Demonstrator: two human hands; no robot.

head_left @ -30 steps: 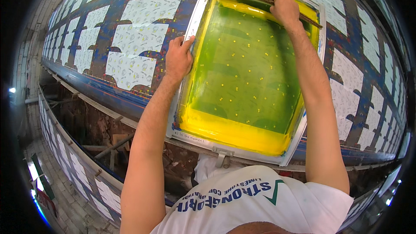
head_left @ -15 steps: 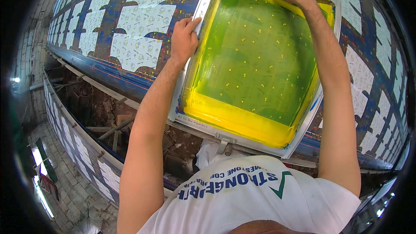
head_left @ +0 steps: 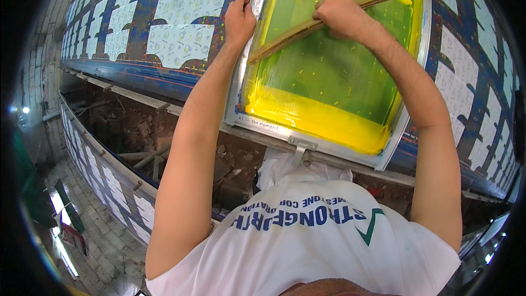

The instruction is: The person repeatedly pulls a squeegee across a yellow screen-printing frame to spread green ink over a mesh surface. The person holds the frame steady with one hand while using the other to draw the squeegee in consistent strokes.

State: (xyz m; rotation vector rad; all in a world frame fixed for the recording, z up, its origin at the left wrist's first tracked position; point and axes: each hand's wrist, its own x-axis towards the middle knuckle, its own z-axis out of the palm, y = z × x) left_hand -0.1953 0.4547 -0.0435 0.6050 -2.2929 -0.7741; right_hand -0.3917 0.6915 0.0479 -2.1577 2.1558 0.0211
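A screen-printing screen (head_left: 242, 85) with a silver frame and green mesh lies on the long table. Yellow ink (head_left: 318, 123) forms a broad band along its near end. My left hand (head_left: 239, 22) grips the frame's left edge high up, fingers curled over it. My right hand (head_left: 342, 19) is closed round a long wooden squeegee (head_left: 282, 41), which lies diagonally across the mesh, its right end higher in the picture near a streak of yellow ink.
White printed fabric pieces (head_left: 186, 22) lie in rows on the blue, paint-speckled table (head_left: 142, 71) on both sides. A metal bracket (head_left: 301, 145) sits at the frame's near edge. Below the table edge is a dark gap with boards and rods (head_left: 148, 153), beside a brick floor (head_left: 96, 208).
My right hand has drawn the squeegee from the screen's far end toward me and tilted it diagonal. My left hand has moved farther up the frame's edge.
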